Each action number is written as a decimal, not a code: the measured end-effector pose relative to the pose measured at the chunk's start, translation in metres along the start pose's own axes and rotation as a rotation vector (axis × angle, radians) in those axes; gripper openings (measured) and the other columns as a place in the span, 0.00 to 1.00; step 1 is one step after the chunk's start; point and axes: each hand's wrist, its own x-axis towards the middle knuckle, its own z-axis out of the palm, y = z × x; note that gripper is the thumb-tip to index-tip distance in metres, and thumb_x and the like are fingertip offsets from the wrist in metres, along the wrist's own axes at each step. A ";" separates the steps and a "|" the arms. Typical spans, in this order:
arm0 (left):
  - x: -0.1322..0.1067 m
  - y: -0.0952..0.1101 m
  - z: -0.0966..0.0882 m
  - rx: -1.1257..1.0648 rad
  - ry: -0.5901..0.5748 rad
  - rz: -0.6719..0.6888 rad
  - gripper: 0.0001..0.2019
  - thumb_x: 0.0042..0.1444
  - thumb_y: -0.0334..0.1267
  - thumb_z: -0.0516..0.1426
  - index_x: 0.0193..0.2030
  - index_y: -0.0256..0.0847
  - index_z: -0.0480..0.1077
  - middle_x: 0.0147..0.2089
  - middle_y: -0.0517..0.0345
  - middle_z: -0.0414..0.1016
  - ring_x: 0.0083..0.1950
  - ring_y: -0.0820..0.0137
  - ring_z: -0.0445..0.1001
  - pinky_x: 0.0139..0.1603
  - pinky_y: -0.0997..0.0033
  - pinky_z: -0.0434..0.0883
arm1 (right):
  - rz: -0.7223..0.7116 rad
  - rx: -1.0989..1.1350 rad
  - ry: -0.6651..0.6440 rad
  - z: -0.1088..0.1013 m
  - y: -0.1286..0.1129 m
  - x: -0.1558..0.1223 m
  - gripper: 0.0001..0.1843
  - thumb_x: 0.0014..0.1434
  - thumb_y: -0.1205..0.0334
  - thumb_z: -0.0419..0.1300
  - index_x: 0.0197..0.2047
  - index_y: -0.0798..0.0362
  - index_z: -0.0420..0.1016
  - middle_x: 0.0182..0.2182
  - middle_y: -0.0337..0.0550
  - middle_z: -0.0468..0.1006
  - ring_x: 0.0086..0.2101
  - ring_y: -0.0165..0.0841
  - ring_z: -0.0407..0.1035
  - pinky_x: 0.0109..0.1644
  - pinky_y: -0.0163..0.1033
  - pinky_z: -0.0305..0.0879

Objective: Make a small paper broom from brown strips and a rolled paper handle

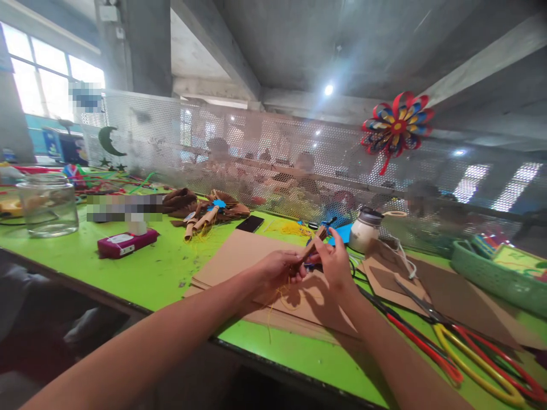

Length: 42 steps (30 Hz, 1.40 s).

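My left hand [277, 269] is closed round the lower end of a small brown paper roll [315, 244] with yellow strands hanging below it. My right hand [335, 262] pinches the roll's upper part, with the fingers pressed together near a blue piece at its tip. Both hands hover over a stack of brown cardboard sheets [239, 256] on the green table [158, 267].
A glass jar [48, 205] and a magenta box [127, 243] stand at left. Finished brown paper rolls [205, 213] and a black phone [250, 224] lie behind the sheets. A white glue pot [364, 230], scissors [421, 304], red and yellow tubes [470, 356] and a green basket [491, 273] are on the right. People sit behind the mesh screen [273, 154].
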 end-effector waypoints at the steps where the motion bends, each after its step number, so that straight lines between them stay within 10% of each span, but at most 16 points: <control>1: 0.000 0.001 0.000 -0.013 0.017 0.000 0.11 0.55 0.35 0.52 0.41 0.30 0.67 0.24 0.56 0.69 0.23 0.77 0.65 0.25 0.78 0.58 | 0.001 0.006 0.008 0.000 -0.001 0.000 0.39 0.51 0.49 0.58 0.62 0.54 0.51 0.21 0.32 0.69 0.20 0.31 0.69 0.26 0.36 0.67; 15: -0.001 0.006 0.001 -0.041 0.050 -0.002 0.11 0.56 0.37 0.50 0.38 0.32 0.68 0.23 0.57 0.67 0.21 0.78 0.63 0.22 0.79 0.57 | -0.010 -0.073 0.135 -0.010 0.005 0.013 0.34 0.51 0.45 0.56 0.57 0.56 0.60 0.27 0.39 0.72 0.26 0.33 0.69 0.31 0.39 0.67; 24: -0.005 0.012 0.003 0.016 0.096 0.022 0.12 0.56 0.38 0.49 0.37 0.31 0.68 0.19 0.60 0.63 0.18 0.79 0.59 0.20 0.79 0.55 | 0.036 -0.049 0.155 -0.026 0.005 0.022 0.17 0.46 0.50 0.61 0.31 0.58 0.73 0.16 0.34 0.66 0.18 0.27 0.60 0.22 0.35 0.59; 30: -0.004 0.013 0.001 0.001 0.078 -0.020 0.11 0.57 0.38 0.48 0.36 0.32 0.67 0.17 0.63 0.61 0.14 0.82 0.50 0.16 0.78 0.47 | 0.069 0.039 0.237 -0.043 -0.004 0.036 0.26 0.44 0.47 0.63 0.43 0.56 0.71 0.23 0.37 0.71 0.22 0.29 0.65 0.22 0.33 0.61; 37: -0.004 0.013 -0.001 0.017 -0.002 -0.050 0.12 0.59 0.38 0.46 0.35 0.34 0.66 0.14 0.65 0.58 0.13 0.82 0.47 0.16 0.78 0.44 | 0.091 0.152 -0.146 -0.036 -0.018 0.026 0.27 0.48 0.49 0.62 0.48 0.53 0.68 0.31 0.42 0.76 0.29 0.33 0.71 0.34 0.39 0.68; 42: -0.004 0.010 0.002 0.063 -0.014 -0.069 0.12 0.59 0.39 0.47 0.37 0.32 0.67 0.19 0.59 0.65 0.16 0.80 0.57 0.18 0.78 0.50 | 0.100 0.160 -0.151 -0.027 -0.017 0.018 0.26 0.45 0.55 0.65 0.47 0.54 0.67 0.29 0.39 0.76 0.25 0.30 0.70 0.31 0.38 0.68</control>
